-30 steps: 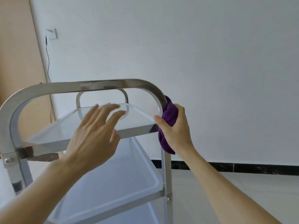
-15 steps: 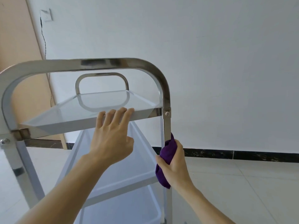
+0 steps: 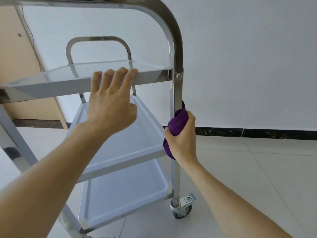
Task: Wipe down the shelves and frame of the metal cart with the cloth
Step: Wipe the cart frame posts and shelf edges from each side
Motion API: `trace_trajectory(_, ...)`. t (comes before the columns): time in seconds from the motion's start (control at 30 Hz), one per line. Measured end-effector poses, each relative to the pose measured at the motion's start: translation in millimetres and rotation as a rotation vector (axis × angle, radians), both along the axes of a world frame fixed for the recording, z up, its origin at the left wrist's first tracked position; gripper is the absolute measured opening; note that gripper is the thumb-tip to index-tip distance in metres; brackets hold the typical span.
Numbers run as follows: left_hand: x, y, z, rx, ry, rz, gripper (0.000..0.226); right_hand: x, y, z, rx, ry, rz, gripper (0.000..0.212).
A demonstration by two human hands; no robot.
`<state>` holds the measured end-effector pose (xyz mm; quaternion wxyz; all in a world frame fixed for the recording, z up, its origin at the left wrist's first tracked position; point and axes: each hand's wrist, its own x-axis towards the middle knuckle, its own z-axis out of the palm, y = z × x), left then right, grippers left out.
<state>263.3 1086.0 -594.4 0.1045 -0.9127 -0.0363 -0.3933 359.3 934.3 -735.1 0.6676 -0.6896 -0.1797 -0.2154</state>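
A shiny metal cart [image 3: 177,54] with three tray shelves fills the left and middle of the head view. My right hand [image 3: 182,140] grips a bunched purple cloth [image 3: 176,125] wrapped around the cart's near right upright post, between the top and middle shelves. My left hand [image 3: 111,102] holds the front rim of the top shelf [image 3: 151,77], fingers hooked over its edge. The middle shelf [image 3: 130,145] and bottom shelf [image 3: 120,191] lie below, partly hidden by my arms.
A locking caster wheel [image 3: 182,209] sits under the right post on the pale tiled floor [image 3: 257,177]. A white wall with a dark baseboard [image 3: 257,133] stands behind the cart. A wooden door [image 3: 20,66] is at the far left.
My right hand has slid the cloth down the right post from the handle's curve to below the top shelf. My left hand came down onto the top shelf rim. The view tilted downward.
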Motion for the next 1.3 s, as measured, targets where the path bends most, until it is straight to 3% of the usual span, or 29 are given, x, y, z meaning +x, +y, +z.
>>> trace_trajectory(0.17,-0.4,0.6,-0.2,0.007,0.012,-0.003,0.077,-10.6,-4.6,-47.1,-0.036,0.133,0.049,0.061)
trace_trajectory(0.43,2.5,0.2,-4.8,-0.044,-0.022,-0.030,0.075,3.9,-3.2,21.6,-0.008,-0.015,0.070,0.056)
trace_trajectory(0.63,0.3,-7.2,-29.8,-0.081,-0.107,-0.118,0.068,-1.3,-10.9,-35.7,-0.079,0.072,0.114,0.062)
trace_trajectory(0.77,-2.8,-16.0,-79.2,-0.077,0.052,-0.169,0.069,-4.2,-12.1,-65.3,-0.072,0.074,0.098,0.065)
trace_trajectory(1.0,6.9,-8.6,-159.4,-0.251,0.334,-0.119,0.058,-5.2,-6.0,-91.5,-0.017,0.055,0.038,0.070)
trace_trajectory(1.13,5.3,-10.5,-195.8,-0.188,0.395,-0.057,0.070,-9.0,-4.0,-157.4,-0.087,0.278,0.058,0.067)
trace_trajectory(1.3,6.9,-12.0,-216.7,-0.100,0.325,-0.001,0.083,-22.5,-13.9,-236.9,-0.202,0.565,0.070,0.057)
